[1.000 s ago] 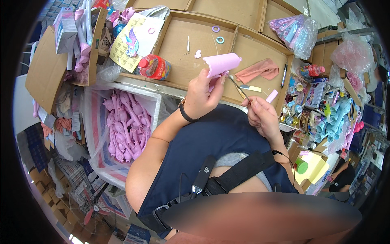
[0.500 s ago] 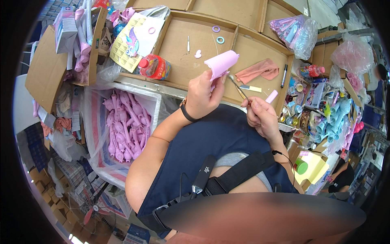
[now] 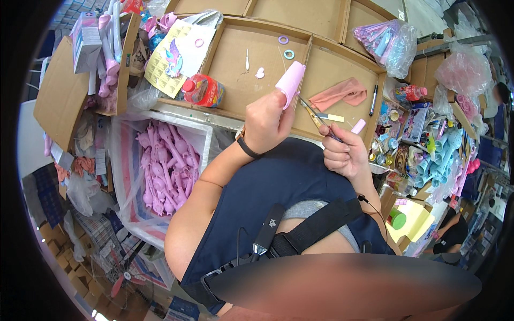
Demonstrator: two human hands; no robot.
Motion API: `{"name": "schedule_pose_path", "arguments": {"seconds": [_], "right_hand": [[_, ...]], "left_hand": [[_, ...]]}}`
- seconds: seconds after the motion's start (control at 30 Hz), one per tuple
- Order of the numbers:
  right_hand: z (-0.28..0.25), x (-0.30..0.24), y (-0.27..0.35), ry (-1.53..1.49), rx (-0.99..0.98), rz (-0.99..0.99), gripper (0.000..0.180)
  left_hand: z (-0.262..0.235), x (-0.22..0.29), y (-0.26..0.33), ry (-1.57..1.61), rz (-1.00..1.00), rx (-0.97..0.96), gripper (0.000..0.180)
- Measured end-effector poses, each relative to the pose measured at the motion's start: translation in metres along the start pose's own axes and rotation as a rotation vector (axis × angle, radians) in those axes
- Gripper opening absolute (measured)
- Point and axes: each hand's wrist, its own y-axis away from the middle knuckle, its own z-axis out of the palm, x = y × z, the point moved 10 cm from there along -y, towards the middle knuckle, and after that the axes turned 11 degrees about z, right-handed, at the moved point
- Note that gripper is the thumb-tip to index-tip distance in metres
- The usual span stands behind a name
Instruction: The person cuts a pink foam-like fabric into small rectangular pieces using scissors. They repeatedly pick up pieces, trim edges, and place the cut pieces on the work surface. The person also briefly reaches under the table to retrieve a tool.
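Observation:
My left hand (image 3: pixel 267 122) is closed around the lower end of a pink cup-shaped plastic piece (image 3: pixel 290 78), which tilts up and to the right. In my right hand (image 3: pixel 345 148) is a slim metal-tipped tool (image 3: pixel 312 114) with a yellowish middle; its exact kind is unclear. The tool's tip points up and left, close to the piece's lower rim; whether they touch I cannot tell. Below both hands lies my dark apron (image 3: pixel 278 176). A small pink cylinder (image 3: pixel 358 126) sits beside my right hand.
Ahead is a shallow cardboard tray (image 3: pixel 235 32) with rings, a salmon cloth (image 3: pixel 340 93) and a black marker (image 3: pixel 373 100). A red-labelled bottle (image 3: pixel 203 91) stands at its left edge. Many pink plastic parts (image 3: pixel 166 166) fill a lined bin on the left. Crowded paint pots (image 3: pixel 393 143) sit right.
The pink piece has swung more upright and shifted left. My right hand has turned, and the tool's tip has moved slightly up and left, nearer the piece's rim.

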Motion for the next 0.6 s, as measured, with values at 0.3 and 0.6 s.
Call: {"name": "schedule_pose_path", "arguments": {"seconds": [0.3,0.6], "right_hand": [[0.031,-0.047,0.035,1.554,0.921,-0.784,0.025],[-0.012,-0.019,-0.004,0.369,0.221,-0.040,0.035]], "left_hand": [[-0.003,0.000,-0.005,-0.040,0.012,0.019,0.025],[0.000,0.001,-0.004,-0.017,0.031,0.005,0.024]]}}
